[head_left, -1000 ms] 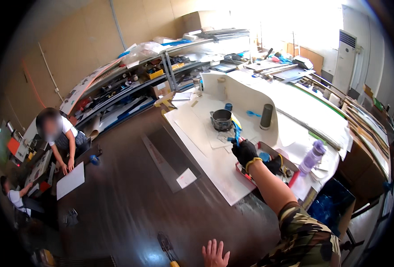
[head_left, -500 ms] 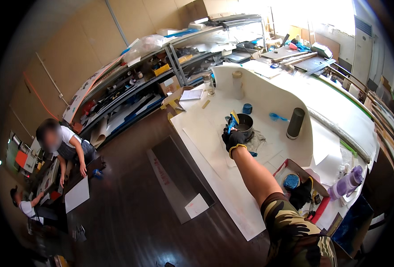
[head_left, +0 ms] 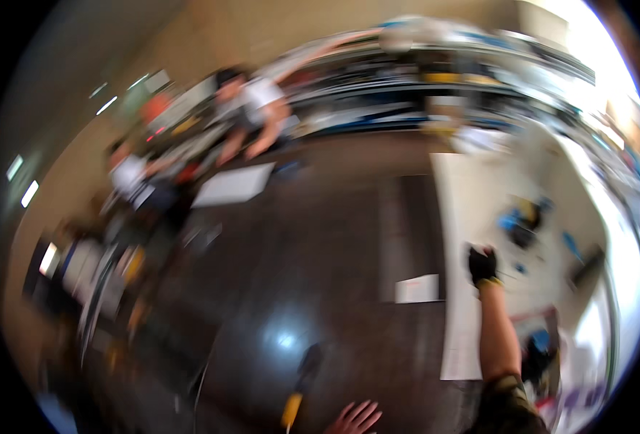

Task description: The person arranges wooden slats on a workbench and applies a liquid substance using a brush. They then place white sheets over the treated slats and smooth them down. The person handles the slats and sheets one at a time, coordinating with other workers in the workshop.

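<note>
My right hand (head_left: pixel 483 265), in a black glove with a yellow cuff, is over the near-left part of the white sheet (head_left: pixel 461 340) on the table. Its fingers are too smeared to show whether they are closed. Farther off and to its right, a dark pot (head_left: pixel 522 237) stands with a blue-and-yellow brush (head_left: pixel 512 219) at it. My bare left hand (head_left: pixel 356 418) comes in at the lower edge, open, fingers stretched over the dark tabletop (head_left: pixel 262 289). To its left lies a blurred black-and-yellow tool (head_left: pixel 293 405).
A small white card (head_left: pixel 417 288) lies left of the white sheet. At the right stand a dark cylinder (head_left: pixel 586 267) and a red-edged box (head_left: pixel 540 347) of items. Across the table a co-worker (head_left: pixel 262 108) leans over a white panel (head_left: pixel 233 184). Loaded shelves (head_left: pixel 407 90) line the back.
The view has swung left and blurred. My right hand has come away from the pot and brush, toward the near-left side. My left hand has come into view.
</note>
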A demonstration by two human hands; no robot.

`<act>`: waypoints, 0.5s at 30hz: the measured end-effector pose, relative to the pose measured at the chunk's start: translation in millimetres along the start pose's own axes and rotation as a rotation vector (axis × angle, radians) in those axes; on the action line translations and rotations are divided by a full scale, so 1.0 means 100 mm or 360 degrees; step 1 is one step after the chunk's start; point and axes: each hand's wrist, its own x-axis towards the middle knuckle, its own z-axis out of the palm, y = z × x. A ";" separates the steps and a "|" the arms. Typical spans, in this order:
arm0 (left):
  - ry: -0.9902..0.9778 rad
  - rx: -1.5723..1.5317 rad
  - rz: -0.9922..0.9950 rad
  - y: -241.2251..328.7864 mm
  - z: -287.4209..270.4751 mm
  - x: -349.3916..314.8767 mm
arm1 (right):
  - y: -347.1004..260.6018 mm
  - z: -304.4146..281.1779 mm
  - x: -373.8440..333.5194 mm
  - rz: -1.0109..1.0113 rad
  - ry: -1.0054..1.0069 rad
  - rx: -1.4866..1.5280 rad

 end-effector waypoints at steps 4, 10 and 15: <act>0.0062 -0.0184 0.0120 -0.10 0.16 -0.13 | 0.63 0.26 -1.07 -0.0062 -0.0348 -0.0592; -0.0004 -0.0194 -0.0031 0.01 0.32 -0.30 | 0.75 1.98 -3.15 0.0644 -0.0596 -0.0472; -0.0402 -0.0827 -0.0021 -0.26 -0.02 -0.42 | 0.82 2.69 -4.07 0.0124 -0.1029 -0.1151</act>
